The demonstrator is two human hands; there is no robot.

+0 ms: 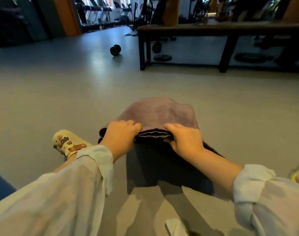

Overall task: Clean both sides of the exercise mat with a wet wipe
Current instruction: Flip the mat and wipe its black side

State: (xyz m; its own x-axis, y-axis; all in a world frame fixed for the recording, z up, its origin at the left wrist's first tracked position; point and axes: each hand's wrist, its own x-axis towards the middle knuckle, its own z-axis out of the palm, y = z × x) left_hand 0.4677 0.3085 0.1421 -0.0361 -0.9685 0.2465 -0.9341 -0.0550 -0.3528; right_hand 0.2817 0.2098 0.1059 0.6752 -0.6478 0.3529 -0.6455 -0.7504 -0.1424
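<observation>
A folded purple exercise mat is held just above the grey floor in front of me, its stacked edges with pale trim facing me. My left hand grips the left end of that folded edge, fingers curled over the top. My right hand grips the right end the same way. A dark shadow lies on the floor under the mat. A white piece, possibly a wipe, lies on the floor at the bottom edge; I cannot tell for sure.
My left foot in a cream clog rests on the floor left of the mat. A black dumbbell lies farther ahead. A dark bench with weights beneath stands at the back right. Treadmills line the far room.
</observation>
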